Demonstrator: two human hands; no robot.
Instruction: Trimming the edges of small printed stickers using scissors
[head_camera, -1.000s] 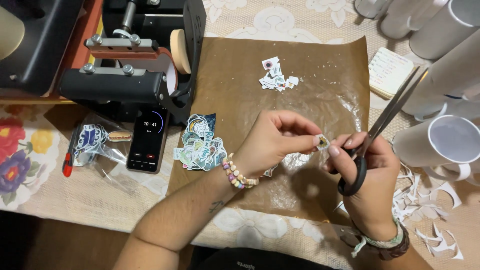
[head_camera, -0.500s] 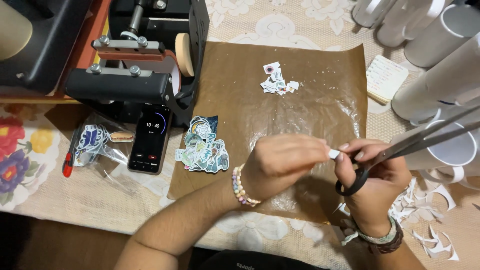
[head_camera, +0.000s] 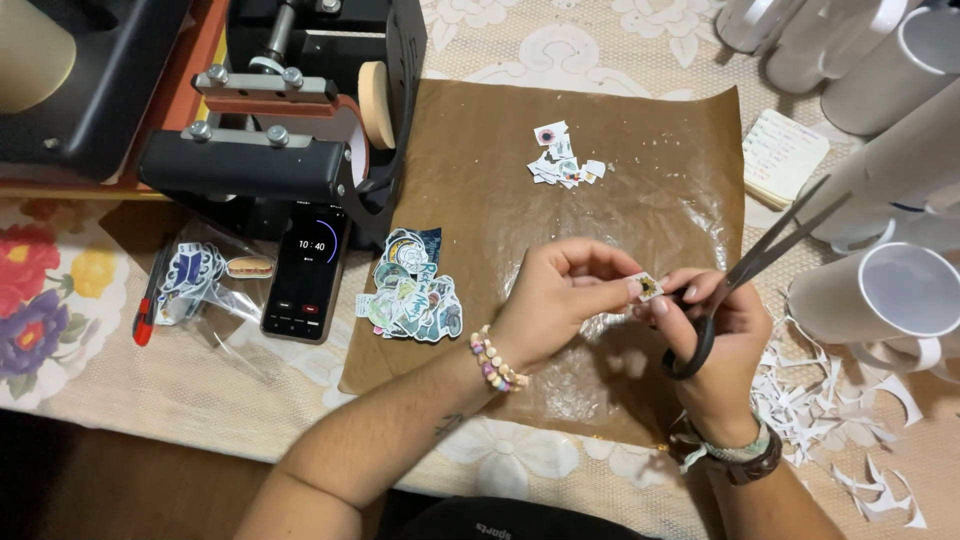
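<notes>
My left hand (head_camera: 565, 290) pinches a tiny cut-out sticker (head_camera: 647, 287) between thumb and forefinger, over a sheet of brown baking paper (head_camera: 500, 160). My right hand (head_camera: 715, 335) holds black-handled scissors (head_camera: 745, 270), fingers through the loops, blades a little apart and pointing up to the right. The two hands meet at the sticker. A pile of cut stickers (head_camera: 410, 295) lies left of my left hand. A smaller heap of cut pieces (head_camera: 562, 160) lies further up the paper.
A black mug press (head_camera: 290, 130) stands at the upper left, a phone (head_camera: 305, 270) showing a timer in front of it. A clear bag of stickers (head_camera: 205, 275) and a red pen (head_camera: 145, 320) lie left. White mugs (head_camera: 880, 290) and paper scraps (head_camera: 830, 400) crowd the right.
The scissors have swung from pointing steeply up to a flatter angle toward the right. The left hand has kept the small sticker pinched against the right hand.
</notes>
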